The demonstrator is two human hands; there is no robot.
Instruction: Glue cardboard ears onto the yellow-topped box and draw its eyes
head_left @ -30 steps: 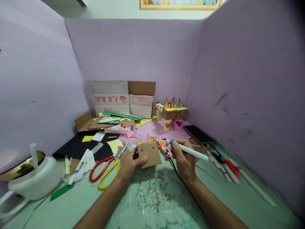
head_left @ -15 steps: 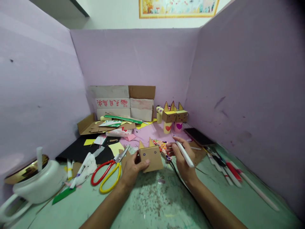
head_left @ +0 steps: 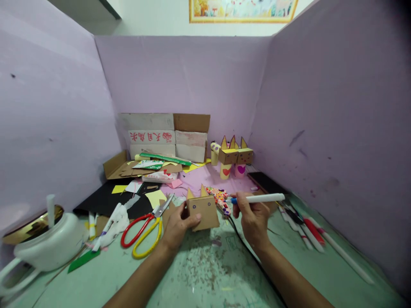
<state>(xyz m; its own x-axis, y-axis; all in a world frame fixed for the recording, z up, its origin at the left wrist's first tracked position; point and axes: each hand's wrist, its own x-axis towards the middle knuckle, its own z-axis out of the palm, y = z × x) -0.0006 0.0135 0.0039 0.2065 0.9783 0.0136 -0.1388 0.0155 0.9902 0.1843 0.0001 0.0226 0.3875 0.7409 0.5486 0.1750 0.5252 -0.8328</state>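
Observation:
My left hand [head_left: 180, 226] grips a small cardboard animal head [head_left: 207, 216] by its left side, thumb across the front. Two pointed ears rise from the head, and two small round eyes are drawn on its face. A white marker [head_left: 263, 198] lies almost level in my right hand [head_left: 255, 218], its blue tip end pointing left. Between the marker and the head there is a gap. Behind them lies a flower-patterned glue gun [head_left: 218, 196] with a black cord. Scissors [head_left: 147, 231] with a red and a yellow handle rest left of my left hand.
Two finished-looking cardboard animal figures [head_left: 227, 157] stand at the back right. A phone [head_left: 266, 183] and several markers [head_left: 313, 233] lie along the right wall. At left are a white mug [head_left: 53, 246], black paper [head_left: 99, 199] and a cardboard box [head_left: 152, 137].
My right hand has turned the marker from a steep slant to nearly level, its blue end now toward the cardboard head. My left hand keeps its hold.

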